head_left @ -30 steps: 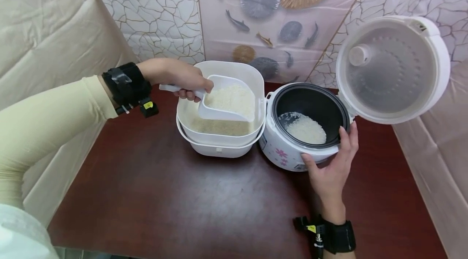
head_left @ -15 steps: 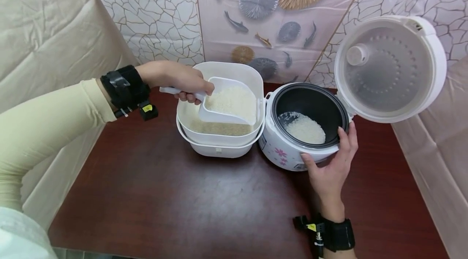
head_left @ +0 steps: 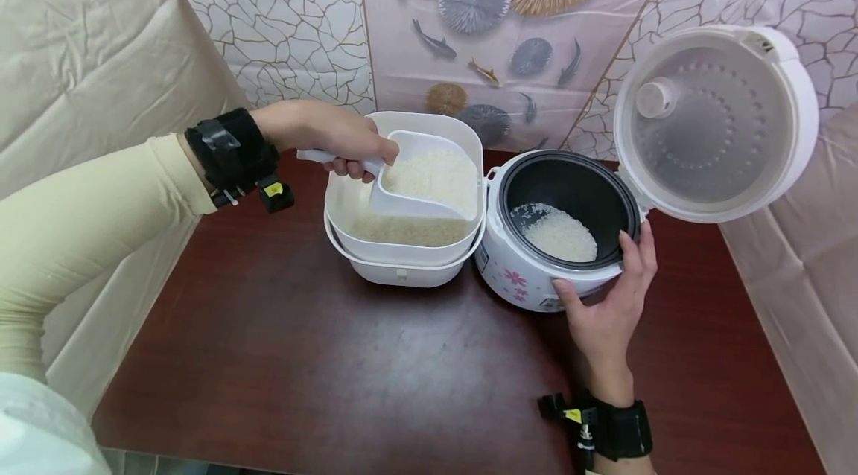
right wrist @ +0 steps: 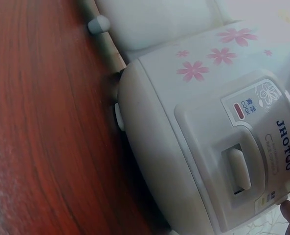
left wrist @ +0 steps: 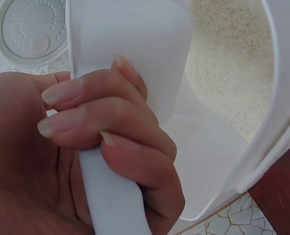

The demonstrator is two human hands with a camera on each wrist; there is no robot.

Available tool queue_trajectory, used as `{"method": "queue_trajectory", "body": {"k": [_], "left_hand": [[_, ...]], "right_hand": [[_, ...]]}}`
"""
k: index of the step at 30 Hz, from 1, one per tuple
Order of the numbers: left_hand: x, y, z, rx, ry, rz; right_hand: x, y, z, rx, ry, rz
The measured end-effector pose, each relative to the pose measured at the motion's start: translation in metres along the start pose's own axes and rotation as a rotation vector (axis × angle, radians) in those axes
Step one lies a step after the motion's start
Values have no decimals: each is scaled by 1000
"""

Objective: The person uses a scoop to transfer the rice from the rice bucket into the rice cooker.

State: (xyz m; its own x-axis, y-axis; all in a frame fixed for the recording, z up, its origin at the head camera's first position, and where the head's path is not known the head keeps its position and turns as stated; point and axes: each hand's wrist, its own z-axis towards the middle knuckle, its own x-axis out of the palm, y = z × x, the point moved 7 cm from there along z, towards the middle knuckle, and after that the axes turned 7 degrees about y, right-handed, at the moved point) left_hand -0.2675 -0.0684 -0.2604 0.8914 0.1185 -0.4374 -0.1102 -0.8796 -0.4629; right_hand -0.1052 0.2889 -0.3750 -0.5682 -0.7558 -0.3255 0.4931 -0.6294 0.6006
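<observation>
White scoop point(head_left: 409, 205), handle gripped in my left hand point(head_left: 338, 136), loaded with rice point(head_left: 436, 176), over squarish white bin point(head_left: 402, 256). More rice at bin bottom. White, pink-flowered rice cooker point(head_left: 512, 287) standing on desk point(head_left: 322, 363), close beside bin, to my right. Lid point(head_left: 713, 125) tipped wide open. Black pot point(head_left: 570, 181) inside, low rice heap at bottom. My right hand point(head_left: 606, 315) on cooker's edge.

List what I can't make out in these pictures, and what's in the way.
Head view: the middle of the handle of the scoop, covered by the left hand.
Left wrist view: the rice in the scoop, hidden behind the scoop's own wall; the handle's end, cut off by the bottom edge.
Right wrist view: most of the right hand, cut off by the right edge; the small print on the rice cooker, blurred.
</observation>
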Motion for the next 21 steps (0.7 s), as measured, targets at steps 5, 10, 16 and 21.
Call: {"method": "queue_trajectory", "body": {"k": [5, 10, 16, 21], "left_hand": [[-4, -8, 0, 4, -3, 6], [-9, -21, 0, 19, -23, -7], [-13, -38, 4, 19, -29, -7], [-13, -54, 9, 33, -18, 8]], "right_hand": [[-1, 5, 2, -7, -2, 4], [-3, 21, 6, -6, 2, 11], [-4, 29, 8, -7, 9, 17], [-3, 28, 7, -2, 16, 18]]}}
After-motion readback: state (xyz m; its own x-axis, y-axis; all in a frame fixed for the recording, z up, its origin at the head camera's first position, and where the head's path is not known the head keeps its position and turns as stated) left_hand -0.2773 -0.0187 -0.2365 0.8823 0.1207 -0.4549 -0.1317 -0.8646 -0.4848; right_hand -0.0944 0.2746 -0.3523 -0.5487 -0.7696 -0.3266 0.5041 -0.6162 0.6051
